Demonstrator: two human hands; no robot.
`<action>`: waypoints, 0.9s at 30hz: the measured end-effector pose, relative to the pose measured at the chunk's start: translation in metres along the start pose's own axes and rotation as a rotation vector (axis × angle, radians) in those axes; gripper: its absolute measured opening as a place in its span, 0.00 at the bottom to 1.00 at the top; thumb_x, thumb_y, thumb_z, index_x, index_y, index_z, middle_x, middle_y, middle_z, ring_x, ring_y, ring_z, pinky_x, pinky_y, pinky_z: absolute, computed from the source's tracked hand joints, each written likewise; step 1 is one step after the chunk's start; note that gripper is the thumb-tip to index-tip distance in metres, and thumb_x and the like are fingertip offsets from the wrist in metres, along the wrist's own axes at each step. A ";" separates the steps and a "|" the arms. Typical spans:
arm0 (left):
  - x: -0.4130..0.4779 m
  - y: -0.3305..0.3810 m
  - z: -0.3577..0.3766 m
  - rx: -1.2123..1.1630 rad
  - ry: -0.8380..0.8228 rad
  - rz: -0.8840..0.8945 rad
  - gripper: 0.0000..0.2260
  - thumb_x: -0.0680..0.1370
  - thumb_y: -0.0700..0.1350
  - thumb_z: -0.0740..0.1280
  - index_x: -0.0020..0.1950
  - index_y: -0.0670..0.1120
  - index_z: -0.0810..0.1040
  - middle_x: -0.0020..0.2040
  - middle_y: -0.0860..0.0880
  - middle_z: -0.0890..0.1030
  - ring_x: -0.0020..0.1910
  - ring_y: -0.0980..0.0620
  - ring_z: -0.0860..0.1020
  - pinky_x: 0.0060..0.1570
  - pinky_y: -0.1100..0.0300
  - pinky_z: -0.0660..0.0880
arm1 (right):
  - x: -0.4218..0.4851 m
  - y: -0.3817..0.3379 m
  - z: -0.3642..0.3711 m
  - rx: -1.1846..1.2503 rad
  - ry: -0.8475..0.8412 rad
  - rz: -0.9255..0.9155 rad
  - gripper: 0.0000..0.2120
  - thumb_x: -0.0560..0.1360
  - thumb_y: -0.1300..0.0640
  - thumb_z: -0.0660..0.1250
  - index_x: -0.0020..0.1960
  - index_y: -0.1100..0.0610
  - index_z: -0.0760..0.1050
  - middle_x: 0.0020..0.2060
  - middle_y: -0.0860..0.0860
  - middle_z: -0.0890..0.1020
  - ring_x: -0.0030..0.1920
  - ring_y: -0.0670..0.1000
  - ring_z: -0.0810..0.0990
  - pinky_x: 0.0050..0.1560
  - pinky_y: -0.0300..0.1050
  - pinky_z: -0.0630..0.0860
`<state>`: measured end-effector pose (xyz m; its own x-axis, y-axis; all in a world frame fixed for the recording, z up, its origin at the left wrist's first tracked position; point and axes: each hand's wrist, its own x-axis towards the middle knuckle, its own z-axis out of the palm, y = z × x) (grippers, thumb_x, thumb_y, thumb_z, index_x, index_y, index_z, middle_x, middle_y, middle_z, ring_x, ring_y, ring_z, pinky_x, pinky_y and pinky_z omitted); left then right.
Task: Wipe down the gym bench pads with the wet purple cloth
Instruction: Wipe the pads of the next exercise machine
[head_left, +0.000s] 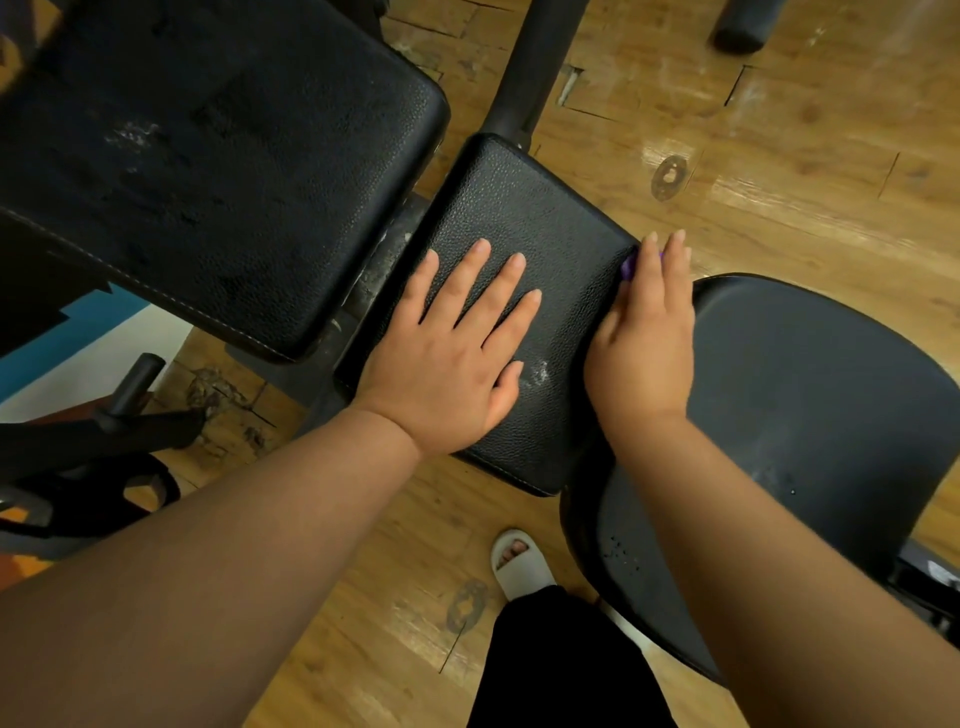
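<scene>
A small black leather bench pad lies in the middle of the head view, with a larger black pad to its left. My left hand rests flat on top of the small pad, fingers spread and straight. Against the pad's right side edge, my right hand presses the purple cloth. Only a small purple bit of the cloth shows beside the fingers; the rest is hidden under the hand. A whitish wet smear sits on the pad near my left thumb.
A black round seat stands right of the small pad, under my right forearm. A black frame tube runs up behind the pad. Dark equipment parts sit at the lower left. The wooden floor and my sandalled foot are below.
</scene>
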<state>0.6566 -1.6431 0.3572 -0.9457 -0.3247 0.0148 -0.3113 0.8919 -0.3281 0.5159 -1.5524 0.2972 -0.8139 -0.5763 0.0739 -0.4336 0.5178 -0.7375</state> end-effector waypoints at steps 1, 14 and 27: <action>0.000 0.000 0.000 0.000 -0.002 -0.001 0.25 0.79 0.54 0.54 0.74 0.47 0.68 0.76 0.43 0.64 0.75 0.38 0.61 0.71 0.37 0.57 | 0.000 -0.002 0.001 0.009 0.008 0.019 0.24 0.80 0.64 0.53 0.76 0.62 0.59 0.77 0.61 0.55 0.77 0.59 0.52 0.75 0.44 0.51; 0.001 0.001 -0.003 -0.004 -0.016 0.000 0.25 0.79 0.53 0.56 0.73 0.46 0.69 0.76 0.43 0.65 0.75 0.38 0.61 0.71 0.37 0.57 | -0.012 -0.003 -0.001 -0.019 -0.015 -0.061 0.24 0.79 0.66 0.52 0.75 0.65 0.59 0.76 0.63 0.57 0.77 0.61 0.54 0.75 0.52 0.56; -0.004 -0.001 -0.003 -0.043 0.028 -0.036 0.24 0.78 0.53 0.57 0.72 0.47 0.71 0.74 0.44 0.68 0.74 0.43 0.64 0.71 0.37 0.55 | -0.059 -0.007 0.007 -0.098 -0.058 -0.221 0.25 0.78 0.62 0.51 0.74 0.65 0.61 0.75 0.63 0.61 0.75 0.60 0.59 0.73 0.51 0.57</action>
<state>0.6601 -1.6413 0.3606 -0.9359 -0.3484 0.0522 -0.3482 0.8926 -0.2863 0.5692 -1.5263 0.2933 -0.6729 -0.7163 0.1849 -0.6362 0.4327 -0.6388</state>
